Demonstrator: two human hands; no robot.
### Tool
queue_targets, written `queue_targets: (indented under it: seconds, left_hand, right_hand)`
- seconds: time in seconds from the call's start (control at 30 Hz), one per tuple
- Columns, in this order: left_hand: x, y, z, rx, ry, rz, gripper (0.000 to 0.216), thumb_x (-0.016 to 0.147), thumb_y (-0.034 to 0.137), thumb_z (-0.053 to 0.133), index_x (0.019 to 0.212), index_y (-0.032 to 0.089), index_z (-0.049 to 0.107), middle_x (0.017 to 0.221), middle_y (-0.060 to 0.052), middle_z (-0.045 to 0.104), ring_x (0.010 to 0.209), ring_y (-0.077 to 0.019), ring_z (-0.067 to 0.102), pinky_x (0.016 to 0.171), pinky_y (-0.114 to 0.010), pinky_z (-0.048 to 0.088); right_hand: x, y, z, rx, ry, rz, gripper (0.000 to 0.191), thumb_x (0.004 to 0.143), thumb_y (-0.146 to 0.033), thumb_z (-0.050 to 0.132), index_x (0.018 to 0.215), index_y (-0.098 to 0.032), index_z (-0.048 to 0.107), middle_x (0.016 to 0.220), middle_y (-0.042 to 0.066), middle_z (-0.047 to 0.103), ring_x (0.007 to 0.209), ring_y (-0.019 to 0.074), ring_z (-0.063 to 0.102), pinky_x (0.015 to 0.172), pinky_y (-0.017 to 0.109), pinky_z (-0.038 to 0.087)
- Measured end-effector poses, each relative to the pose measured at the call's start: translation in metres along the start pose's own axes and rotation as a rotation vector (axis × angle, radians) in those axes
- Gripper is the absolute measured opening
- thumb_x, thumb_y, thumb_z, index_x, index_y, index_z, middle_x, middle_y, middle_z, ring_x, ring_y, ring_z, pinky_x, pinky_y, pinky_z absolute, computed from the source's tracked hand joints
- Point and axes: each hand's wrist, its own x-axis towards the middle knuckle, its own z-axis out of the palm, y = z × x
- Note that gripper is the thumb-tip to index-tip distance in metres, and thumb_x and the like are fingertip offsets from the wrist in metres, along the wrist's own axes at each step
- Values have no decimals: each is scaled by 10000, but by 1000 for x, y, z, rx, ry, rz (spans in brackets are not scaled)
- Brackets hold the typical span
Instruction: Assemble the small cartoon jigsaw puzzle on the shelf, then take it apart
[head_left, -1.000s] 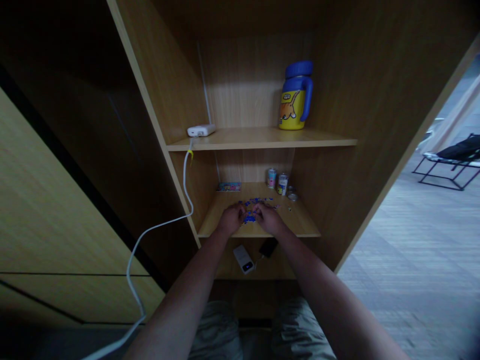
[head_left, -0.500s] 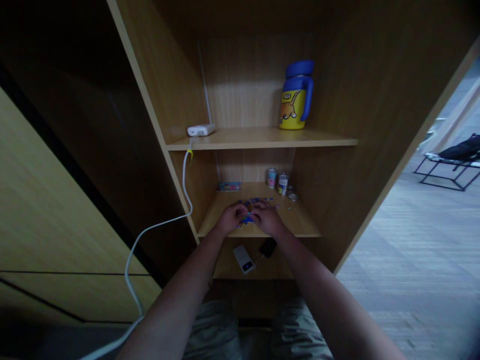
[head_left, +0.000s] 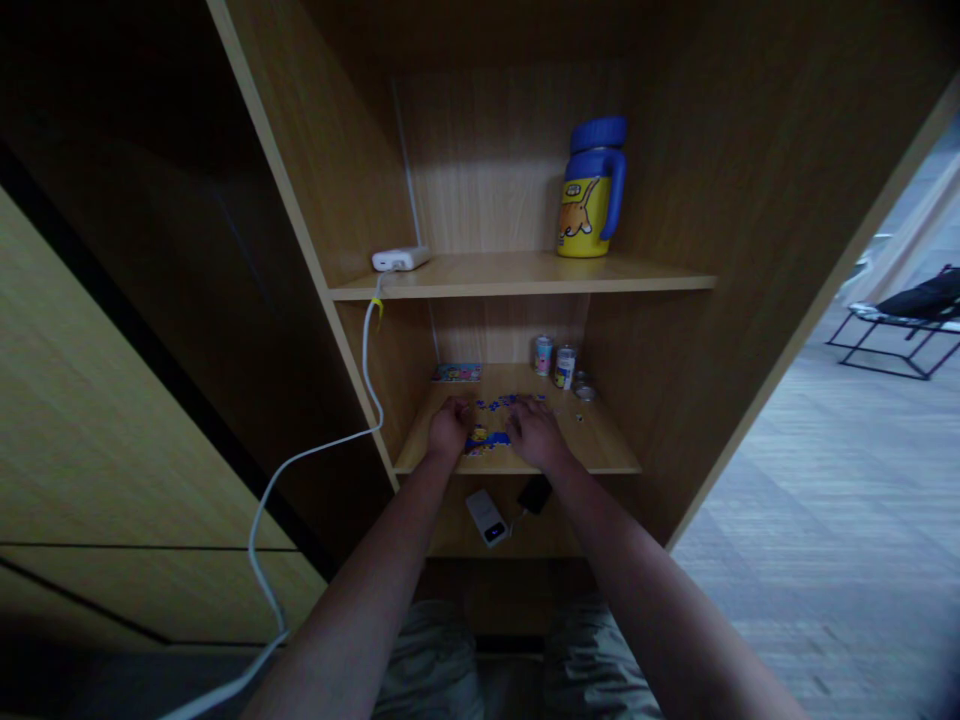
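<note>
Squarely between two bare hands, a loose scatter of blue jigsaw pieces is being handled on a wooden shelf, its long axis running side to side and reaching back beyond the fingertips. The left hand and right hand are being held apart, each grip curled downward at the edge of the cluster, with neither clearly nearer. Whether a piece is being clamped in either grip cannot be told, since the fingers are hiding what lies beneath them and dim light is blurring single pieces. A picture card and two drink cans are being shown at the back of the shelf, with small round objects beside them. A white power bank and a black phone are being shown on the shelf below, and a yellow mug with a blue lid on the shelf above.
</note>
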Motion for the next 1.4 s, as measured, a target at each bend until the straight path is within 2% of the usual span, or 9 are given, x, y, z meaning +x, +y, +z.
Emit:
queue_targets:
  seconds: [0.1,0.27,0.43,0.6,0.9,1.1,1.27,1.4]
  left_hand:
    - [1,2,0,58,29,-1,340,1068,396,699,1316,164,691,1296,-110,717,1117,-249,723,979,-472,637]
    - [-1,10,0,186,66,54,320,1062,413,695,1264,164,712,1322,-119,710,1215,-276,684,1083,-525,568]
    - [-12,26,1,256,-70,225,257,1010,442,736,942,198,781,1074,-115,775,1112,-285,705,1072,-431,527]
    - [-19,38,2,312,-171,324,216,986,375,757,851,206,748,1007,-115,777,1037,-294,708,1004,-409,523]
    - [-17,35,1,346,-186,324,256,1048,380,658,874,209,735,960,-104,753,939,-265,698,901,-369,532]
    - [-15,30,4,324,-191,296,249,1066,383,649,947,180,731,979,-78,739,911,-215,685,900,-365,553]
    - [-14,27,6,320,-186,263,261,1077,389,659,966,158,711,1019,-60,730,930,-197,688,919,-393,578]
    - [-12,26,6,322,-166,229,245,1081,379,665,988,157,713,1078,-66,736,992,-203,700,955,-414,593]
  right_hand:
    - [-2,3,-2,90,-55,-149,149,993,-350,737,1071,-229,778,1311,122,719,1313,295,605,1158,453,457]
    - [-1,6,0,145,-104,-201,272,893,-452,887,1013,-236,774,1263,100,731,1289,296,614,1150,475,454]
    - [0,7,3,150,-97,-218,261,894,-428,894,975,-215,767,1234,116,740,1234,295,644,1114,462,478]
    - [1,10,7,162,-68,-227,248,882,-396,907,935,-212,750,1185,112,751,1199,283,653,1068,435,490]
    - [2,11,4,213,-73,-234,167,920,-301,868,914,-225,720,1021,70,769,1068,257,682,1015,407,488]
    - [2,5,-1,217,-129,-158,105,936,-201,824,919,-235,726,922,37,762,920,222,694,874,340,510]
    - [1,2,-1,163,-121,-153,85,943,-245,828,938,-227,745,940,47,764,938,229,692,885,345,513]
    - [0,1,-3,120,-127,-159,152,950,-349,839,918,-223,759,953,69,761,940,240,689,875,358,520]
